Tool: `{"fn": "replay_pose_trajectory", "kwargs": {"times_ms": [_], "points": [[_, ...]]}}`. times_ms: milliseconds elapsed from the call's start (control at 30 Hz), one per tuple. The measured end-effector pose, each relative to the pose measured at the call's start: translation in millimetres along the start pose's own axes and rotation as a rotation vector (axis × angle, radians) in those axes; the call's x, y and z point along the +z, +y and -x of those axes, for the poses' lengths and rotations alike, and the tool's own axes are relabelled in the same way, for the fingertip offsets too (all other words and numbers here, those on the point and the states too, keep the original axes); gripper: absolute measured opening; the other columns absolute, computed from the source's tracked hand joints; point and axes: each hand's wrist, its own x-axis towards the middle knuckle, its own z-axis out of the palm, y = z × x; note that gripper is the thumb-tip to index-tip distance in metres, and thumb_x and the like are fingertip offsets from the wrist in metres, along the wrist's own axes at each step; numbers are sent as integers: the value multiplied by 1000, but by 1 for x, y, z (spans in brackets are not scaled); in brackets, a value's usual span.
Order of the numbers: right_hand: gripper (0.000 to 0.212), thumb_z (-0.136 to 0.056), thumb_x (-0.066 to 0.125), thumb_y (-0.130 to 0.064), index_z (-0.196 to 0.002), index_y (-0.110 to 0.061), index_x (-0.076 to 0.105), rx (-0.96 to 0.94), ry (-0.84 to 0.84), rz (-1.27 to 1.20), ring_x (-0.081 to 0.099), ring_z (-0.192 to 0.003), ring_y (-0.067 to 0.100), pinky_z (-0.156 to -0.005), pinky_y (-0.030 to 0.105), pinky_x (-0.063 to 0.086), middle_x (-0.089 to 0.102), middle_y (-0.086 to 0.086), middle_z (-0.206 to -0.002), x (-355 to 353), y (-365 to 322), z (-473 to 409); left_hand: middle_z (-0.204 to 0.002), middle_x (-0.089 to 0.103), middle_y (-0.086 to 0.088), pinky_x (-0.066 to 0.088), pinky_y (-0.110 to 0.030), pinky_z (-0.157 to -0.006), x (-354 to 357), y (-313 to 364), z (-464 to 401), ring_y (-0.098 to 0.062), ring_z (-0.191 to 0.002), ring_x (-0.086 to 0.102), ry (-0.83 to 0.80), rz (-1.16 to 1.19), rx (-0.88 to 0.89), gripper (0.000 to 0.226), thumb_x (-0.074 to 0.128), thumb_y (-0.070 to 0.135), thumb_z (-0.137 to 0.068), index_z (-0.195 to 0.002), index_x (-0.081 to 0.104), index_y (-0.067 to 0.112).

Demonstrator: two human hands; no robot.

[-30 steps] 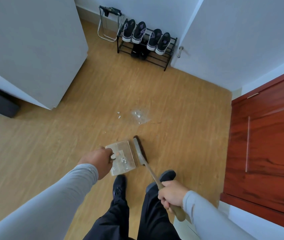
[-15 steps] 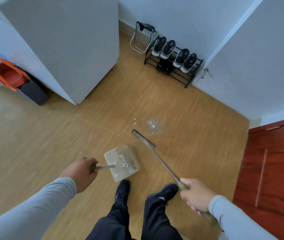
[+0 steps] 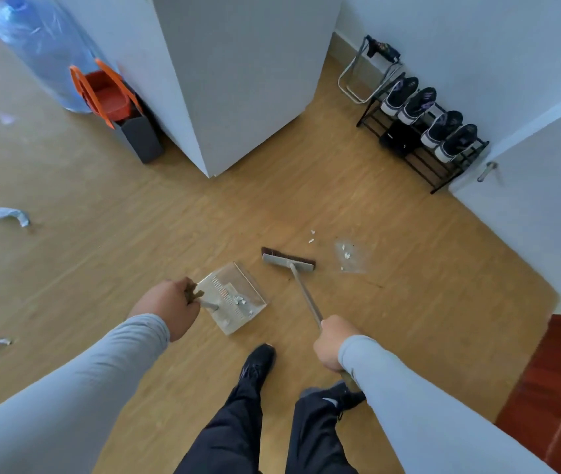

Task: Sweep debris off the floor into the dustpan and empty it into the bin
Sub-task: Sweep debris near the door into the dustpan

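While the left hand (image 3: 166, 307) is gripping the dustpan (image 3: 234, 297) handle | right hand (image 3: 332, 343) is clenching the broom (image 3: 289, 261) | scraps (image 3: 345, 253) are lying beyond it | risk: tilting spills collected bits.

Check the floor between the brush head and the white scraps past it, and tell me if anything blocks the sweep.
Nothing visible does. Bare floor lies between the brush head and the white scraps. The clear plastic piece lies to the brush's right, and the dustpan sits to its left, out of that path.
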Motion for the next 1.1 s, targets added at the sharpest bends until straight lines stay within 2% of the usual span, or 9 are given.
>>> {"fn": "replay_pose_trajectory", "kwargs": {"times_ms": [167,267,333,433,533,733,833,1033,1100], "points": [[54,-93,42,-15,-147,-17,46,-1,-44,-114,63,-61,22,-58,31,52,67,1,-114,-3,29,26,-103,56,4,54,-32,-77,-6,-7,1,-19,-84,58,-17,-5,10,35,53,31,-95,-129,59,24],[57,-95,46,-18,-152,-25,41,-31,9,-200,54,-51,16,-51,28,48,67,-8,-103,-21,43,42,-118,59,0,54,-33,-82,-6,-9,2,-19,-87,58,-27,8,6,38,51,34,-96,-133,57,25],[60,-95,48,-22,-154,-30,37,-50,45,-170,57,-61,15,-59,28,51,66,-9,-114,-32,36,42,-122,59,1,55,-35,-84,-6,-8,1,-20,-93,62,-32,24,2,38,50,35,-96,-133,56,26],[62,-94,51,-29,-154,-33,37,-89,124,-17,65,-93,22,-83,30,54,59,-4,-136,-52,-2,19,-124,58,2,56,-37,-85,-3,-5,-2,-22,-98,63,-37,19,10,38,49,38,-96,-131,57,27],[63,-93,49,-27,-154,-34,37,-131,189,154,62,-115,29,-97,33,51,57,1,-141,-68,-51,-22,-124,58,2,55,-37,-84,0,-3,-11,-23,-98,63,-28,5,12,37,48,37,-96,-131,56,28],[65,-91,46,-11,-151,-32,41,-103,170,495,64,-109,30,-84,36,54,59,3,-133,-68,-80,-52,-121,59,2,56,-38,-83,-2,-3,-22,-23,-96,63,-3,-8,24,36,47,37,-96,-130,57,27],[68,-90,44,-12,-154,-35,36,-76,120,544,62,-118,30,-93,37,54,56,3,-139,-68,-55,-36,-119,59,2,57,-39,-83,-6,-5,-22,-23,-94,63,-6,-6,38,35,46,37,-97,-129,57,26],[61,-97,48,-20,-154,-37,36,-5,13,266,63,-111,21,-86,26,53,55,-2,-142,-53,21,13,-116,58,1,58,-38,-79,-12,-8,-13,-22,-90,63,-32,-12,64,33,44,36,-98,-125,58,23],[57,-96,52,-22,-151,-34,41,-2,2,64,67,-84,14,-67,22,52,67,-4,-119,-51,42,25,-117,59,0,58,-38,-78,-15,-5,-12,-23,-89,63,-32,-17,64,31,44,35,-98,-123,58,22]]}}
